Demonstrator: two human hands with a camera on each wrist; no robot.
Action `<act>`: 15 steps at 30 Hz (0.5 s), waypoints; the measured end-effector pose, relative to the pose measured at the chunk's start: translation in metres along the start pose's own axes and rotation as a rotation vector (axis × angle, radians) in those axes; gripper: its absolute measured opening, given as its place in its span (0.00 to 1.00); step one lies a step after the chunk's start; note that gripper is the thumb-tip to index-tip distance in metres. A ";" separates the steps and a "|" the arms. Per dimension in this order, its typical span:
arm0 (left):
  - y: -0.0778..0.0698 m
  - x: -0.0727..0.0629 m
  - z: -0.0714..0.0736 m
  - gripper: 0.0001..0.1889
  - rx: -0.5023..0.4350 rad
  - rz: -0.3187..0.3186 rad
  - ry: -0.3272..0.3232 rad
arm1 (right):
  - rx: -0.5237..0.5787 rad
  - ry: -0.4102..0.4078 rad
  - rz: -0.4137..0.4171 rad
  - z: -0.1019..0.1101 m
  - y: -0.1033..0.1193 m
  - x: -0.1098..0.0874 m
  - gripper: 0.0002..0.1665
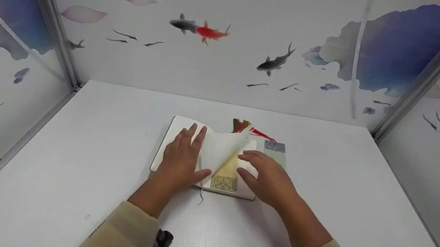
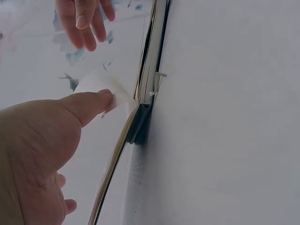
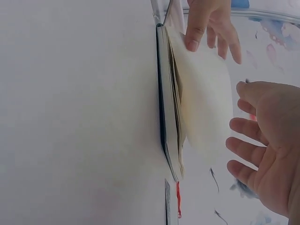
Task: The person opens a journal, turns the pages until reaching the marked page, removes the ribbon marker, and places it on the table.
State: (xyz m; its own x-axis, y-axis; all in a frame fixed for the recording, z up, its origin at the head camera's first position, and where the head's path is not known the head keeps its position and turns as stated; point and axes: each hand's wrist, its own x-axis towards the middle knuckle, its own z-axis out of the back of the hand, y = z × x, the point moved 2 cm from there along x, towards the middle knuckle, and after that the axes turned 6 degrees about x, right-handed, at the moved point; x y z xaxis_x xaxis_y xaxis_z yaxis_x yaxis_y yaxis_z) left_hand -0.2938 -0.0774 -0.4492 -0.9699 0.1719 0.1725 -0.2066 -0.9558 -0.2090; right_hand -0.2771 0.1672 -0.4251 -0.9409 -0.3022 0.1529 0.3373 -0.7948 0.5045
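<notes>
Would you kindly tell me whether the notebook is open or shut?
Open: the notebook lies spread, the left hand over its left page and a raised page slanting over the yellow bookmark.

A hand could pass over the white tabletop (image 1: 368, 190) at left and right of the head view. Mid-frame, a raised page (image 1: 219, 151) stands between the left hand (image 1: 182, 159) and right hand (image 1: 267, 176), with a bookmark (image 1: 274, 153) just above the latter.

Beige sleeves (image 1: 120, 238) bear small black devices (image 1: 165, 239) near the cuffs (image 1: 143, 213).
</notes>
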 end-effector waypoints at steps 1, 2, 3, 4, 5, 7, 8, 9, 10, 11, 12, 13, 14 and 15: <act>0.000 0.000 0.000 0.62 0.012 -0.001 -0.002 | 0.007 0.007 -0.013 -0.002 0.000 0.001 0.28; -0.001 -0.001 0.000 0.61 0.023 -0.004 -0.004 | 0.016 0.014 -0.028 -0.003 -0.001 0.002 0.28; -0.001 -0.001 0.000 0.59 0.031 -0.008 -0.007 | 0.020 0.018 -0.038 -0.004 -0.001 0.004 0.28; -0.002 -0.001 0.000 0.58 0.035 -0.015 -0.011 | 0.024 0.022 -0.048 -0.006 -0.002 0.006 0.28; -0.002 -0.001 0.001 0.56 0.040 -0.021 -0.012 | 0.028 0.027 -0.057 -0.007 -0.002 0.007 0.28; -0.003 -0.002 0.002 0.52 0.040 -0.037 -0.015 | 0.032 0.036 -0.067 -0.009 -0.003 0.011 0.29; -0.003 -0.002 0.003 0.50 0.040 -0.047 -0.016 | 0.035 0.039 -0.072 -0.009 -0.003 0.014 0.29; -0.003 -0.002 0.003 0.49 0.038 -0.055 -0.017 | 0.038 0.043 -0.074 -0.010 -0.003 0.016 0.28; -0.003 -0.002 0.004 0.47 0.034 -0.062 -0.018 | 0.045 0.048 -0.080 -0.011 -0.003 0.019 0.28; -0.003 -0.002 0.005 0.45 0.033 -0.069 -0.019 | 0.050 0.053 -0.084 -0.012 -0.004 0.022 0.28; -0.003 -0.002 0.005 0.44 0.029 -0.075 -0.018 | 0.054 0.059 -0.089 -0.012 -0.004 0.024 0.28; -0.003 -0.002 0.006 0.42 0.026 -0.078 -0.014 | 0.058 0.064 -0.100 -0.013 -0.004 0.027 0.28; -0.003 -0.001 0.006 0.40 0.027 -0.079 -0.007 | 0.060 0.070 -0.107 -0.014 -0.004 0.030 0.28; -0.003 -0.001 0.006 0.39 0.027 -0.080 -0.001 | 0.061 0.078 -0.114 -0.015 -0.005 0.032 0.28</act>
State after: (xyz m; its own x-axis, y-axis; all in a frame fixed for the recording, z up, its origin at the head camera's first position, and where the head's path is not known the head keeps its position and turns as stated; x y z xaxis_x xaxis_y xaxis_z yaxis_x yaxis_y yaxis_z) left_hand -0.2912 -0.0762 -0.4430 -0.9504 0.2478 0.1881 -0.2798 -0.9451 -0.1686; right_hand -0.3084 0.1531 -0.4355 -0.9670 -0.2535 0.0267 0.2237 -0.7936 0.5659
